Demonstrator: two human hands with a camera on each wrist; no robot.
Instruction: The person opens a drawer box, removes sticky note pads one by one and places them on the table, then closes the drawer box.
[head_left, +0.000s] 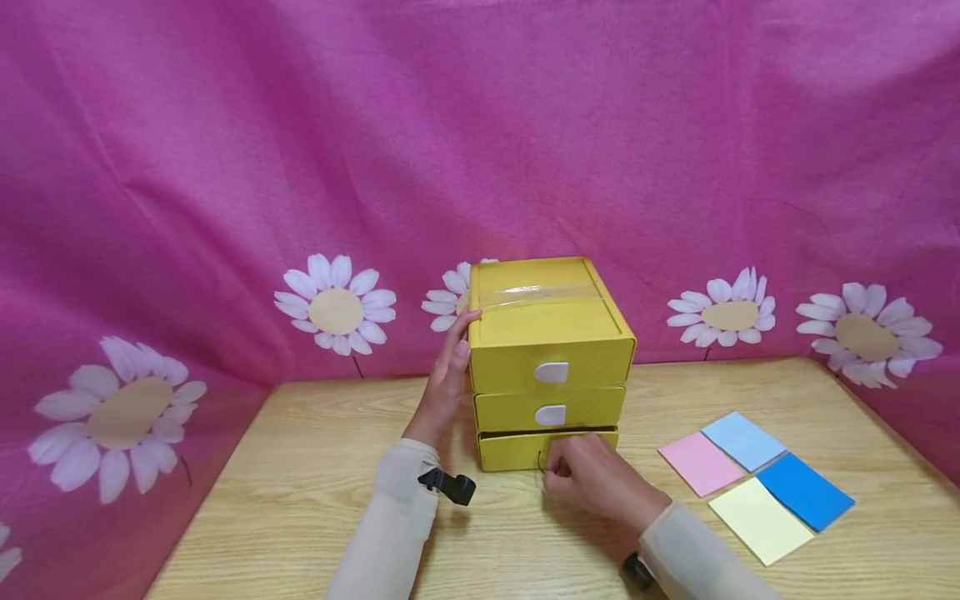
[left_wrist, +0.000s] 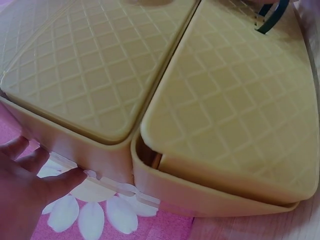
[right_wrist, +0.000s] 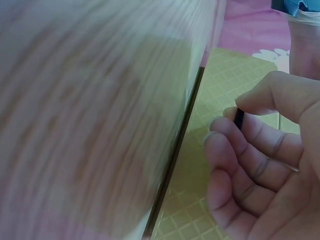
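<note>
A yellow drawer box (head_left: 555, 367) with three stacked drawers stands on the wooden table. Its bottom drawer (head_left: 506, 452) sits slightly out, with a dark gap along the top edge. My right hand (head_left: 592, 475) is at the front of that drawer. Between thumb and forefinger it pinches a thin black pull loop (right_wrist: 239, 119), as the right wrist view shows. Against the box's left side rests my left hand (head_left: 447, 383), fingers extended and one fingertip at the top edge. In the left wrist view, its fingers (left_wrist: 65, 182) touch the side wall close to the drawer fronts.
White tabs (head_left: 551, 372) mark the upper two drawers, and clear tape (head_left: 540, 293) crosses the top. Right of the box lie pink (head_left: 701, 463), light blue (head_left: 745, 440), blue (head_left: 806, 490) and pale yellow (head_left: 761, 518) note pads. A pink flowered cloth (head_left: 480, 133) hangs behind the table.
</note>
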